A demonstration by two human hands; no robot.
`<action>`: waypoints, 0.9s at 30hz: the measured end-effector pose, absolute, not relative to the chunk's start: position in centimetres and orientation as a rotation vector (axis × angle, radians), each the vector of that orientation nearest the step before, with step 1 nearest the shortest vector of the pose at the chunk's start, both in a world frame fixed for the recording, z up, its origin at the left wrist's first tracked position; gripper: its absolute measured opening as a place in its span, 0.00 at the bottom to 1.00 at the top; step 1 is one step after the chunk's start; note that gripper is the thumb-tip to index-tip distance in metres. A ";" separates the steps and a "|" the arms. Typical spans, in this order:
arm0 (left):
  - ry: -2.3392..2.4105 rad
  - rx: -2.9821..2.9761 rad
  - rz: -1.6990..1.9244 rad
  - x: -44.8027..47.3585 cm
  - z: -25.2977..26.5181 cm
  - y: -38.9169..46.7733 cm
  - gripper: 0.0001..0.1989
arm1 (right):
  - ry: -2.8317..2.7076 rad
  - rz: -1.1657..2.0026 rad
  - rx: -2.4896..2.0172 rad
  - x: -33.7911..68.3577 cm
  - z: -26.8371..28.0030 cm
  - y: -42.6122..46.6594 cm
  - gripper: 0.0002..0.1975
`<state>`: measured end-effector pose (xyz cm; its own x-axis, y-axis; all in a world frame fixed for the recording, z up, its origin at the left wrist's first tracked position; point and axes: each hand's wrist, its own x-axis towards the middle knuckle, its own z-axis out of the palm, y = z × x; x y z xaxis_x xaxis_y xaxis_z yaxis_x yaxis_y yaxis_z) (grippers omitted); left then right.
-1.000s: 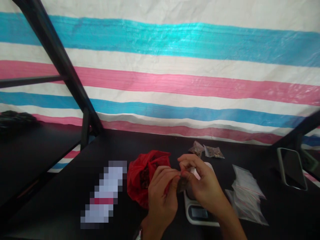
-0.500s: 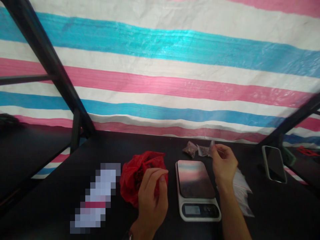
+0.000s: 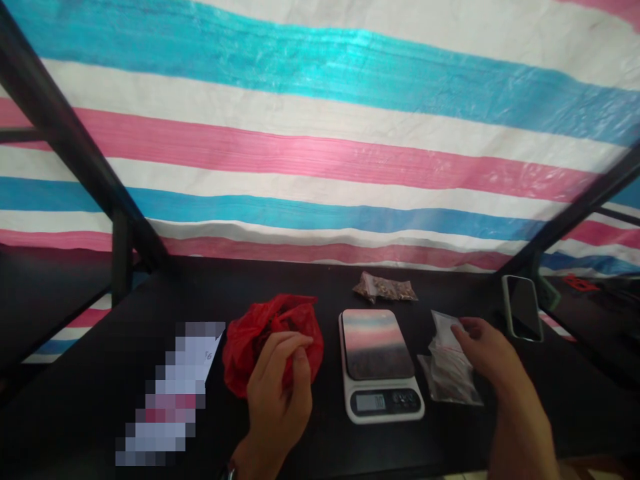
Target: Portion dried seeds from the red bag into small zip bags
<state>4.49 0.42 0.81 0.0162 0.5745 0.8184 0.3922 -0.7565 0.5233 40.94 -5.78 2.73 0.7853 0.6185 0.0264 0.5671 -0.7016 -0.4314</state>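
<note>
My left hand (image 3: 280, 393) is curled in front of the red plastic bag (image 3: 245, 353), thumb close to the bent fingers; whatever it may pinch is hidden. Dark contents show faintly inside the crumpled bag. On the right, my right hand (image 3: 487, 350) has thumb and fingers at the upper edge of the clear zip bags (image 3: 450, 373), which lie in a loose stack. Between my hands stands a white kitchen scale (image 3: 380, 347), its steel plate bare and its display lit. Behind it, small filled zip bags (image 3: 393, 288) with brownish bits lie side by side.
A phone (image 3: 523, 308) lies at the far right of the black table (image 3: 210, 280). At left is a blurred-out white and red sheet or packet (image 3: 173, 387). Black frame bars (image 3: 95, 173) rise at both sides, before a striped plastic sheet (image 3: 320, 153).
My right hand has let go of a small filled bag behind the scale and moved down and right to the zip bag stack. My left hand keeps its curled pose by the red bag.
</note>
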 end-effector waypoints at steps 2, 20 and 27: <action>1.022 2.154 1.843 4.4 0.9 0.4 0.11 | -1.043 0.301 -2.599 41.9 2.7 -7.1 0.24; 0.869 2.223 1.792 6.4 1.0 -0.7 0.10 | -1.219 0.390 -2.132 37.5 6.3 -7.1 0.14; 0.909 2.427 1.444 8.0 0.2 -1.7 0.39 | -1.643 1.016 -1.617 25.4 9.6 -5.0 0.08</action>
<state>8.01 -1.66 0.17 0.3436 0.5818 0.7372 0.4127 -0.7987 0.4380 25.38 -4.99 9.59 -0.0656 0.9939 -0.0889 0.5236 -0.0415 -0.8509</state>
